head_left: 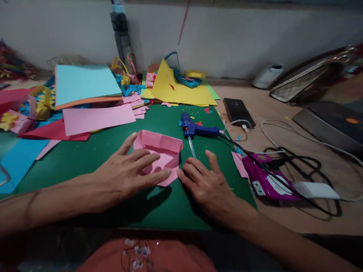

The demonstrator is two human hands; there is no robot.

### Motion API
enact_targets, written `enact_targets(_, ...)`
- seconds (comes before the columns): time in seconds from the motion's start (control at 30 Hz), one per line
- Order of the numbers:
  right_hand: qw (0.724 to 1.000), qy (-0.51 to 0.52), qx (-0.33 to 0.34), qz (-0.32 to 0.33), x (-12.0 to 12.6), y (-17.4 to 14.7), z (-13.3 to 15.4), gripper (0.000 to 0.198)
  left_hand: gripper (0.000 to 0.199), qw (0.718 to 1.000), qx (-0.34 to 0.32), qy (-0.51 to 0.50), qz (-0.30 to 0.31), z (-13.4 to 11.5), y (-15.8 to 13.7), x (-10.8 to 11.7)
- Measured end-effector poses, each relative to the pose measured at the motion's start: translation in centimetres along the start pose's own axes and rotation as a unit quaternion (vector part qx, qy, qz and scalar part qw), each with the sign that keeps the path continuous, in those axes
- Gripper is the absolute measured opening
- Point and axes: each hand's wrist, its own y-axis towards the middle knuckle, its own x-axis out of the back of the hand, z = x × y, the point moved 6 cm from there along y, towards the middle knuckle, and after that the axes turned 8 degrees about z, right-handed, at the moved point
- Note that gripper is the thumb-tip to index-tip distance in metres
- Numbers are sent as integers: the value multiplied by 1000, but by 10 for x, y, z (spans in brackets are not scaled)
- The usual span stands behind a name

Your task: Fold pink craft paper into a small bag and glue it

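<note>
A pink paper box (pixel 163 156), partly folded with its back and right walls raised, lies on the green mat. My left hand (pixel 126 168) reaches over it from the left with fingers spread, the fingertips resting inside and hiding its near left part. At the box's right front corner is my right hand (pixel 207 183), its thumb tip at the paper edge, fingers slightly bent and one finger lifted apart. Just beyond my right hand lies a blue glue gun (pixel 195 127) with a clear glue stick (pixel 192 146) in its back end.
Pink strip (pixel 99 119), light blue sheets (pixel 85 85) and yellow sheets (pixel 184 88) pile up behind and left. On the right are a phone (pixel 238 111), a purple power box (pixel 269 181) and tangled cables (pixel 306 166). The green mat's (pixel 113 204) front edge is near my body.
</note>
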Motion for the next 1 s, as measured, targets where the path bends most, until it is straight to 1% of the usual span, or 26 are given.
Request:
enact_targets(0.07,1000,6,-3,2,1,0,-1,27,41,999,-20,12,29,-2,5,-2)
enact_targets(0.13,1000,13,-7,15,1,0,-1,25,39,998,-40,15,37,-5,11,-8)
enact_targets(0.23,999,24,-13,42,1,-3,0,25,29,997,-68,10,28,-11,18,-19)
enact_targets(0.33,997,25,-12,65,1,-6,1,27,20,997,-79,9,23,-14,22,-27)
enact_targets(0.43,998,14,-19,60,7,-8,-8,27,19,996,-84,2,10,-14,22,-28)
enact_targets(0.5,997,-5,-55,47,16,-5,-25,28,18,996,-86,-1,2,-14,21,-28)
enact_targets(0.57,990,-37,-124,53,24,1,-52,29,19,996,-86,-1,-6,-13,21,-27)
enact_targets(0.6,982,-53,-164,72,26,5,-66,29,20,996,-87,-2,-9,-13,21,-27)
enact_targets(0.67,962,-78,-223,136,21,13,-91,28,21,996,-93,-4,-12,-14,21,-26)
enact_targets(0.77,957,-75,-226,162,7,28,-111,31,22,995,-92,-3,-25,-13,21,-25)
enact_targets(0.83,956,-64,-226,173,-7,36,-116,36,22,995,-88,-2,-42,-12,20,-24)
enact_targets(0.9,957,-50,-226,175,-19,41,-117,44,21,995,-84,1,-58,-11,19,-24)
enact_targets(1.0,959,-23,-236,158,-22,45,-117,52,20,994,-75,6,-80,-9,17,-24)
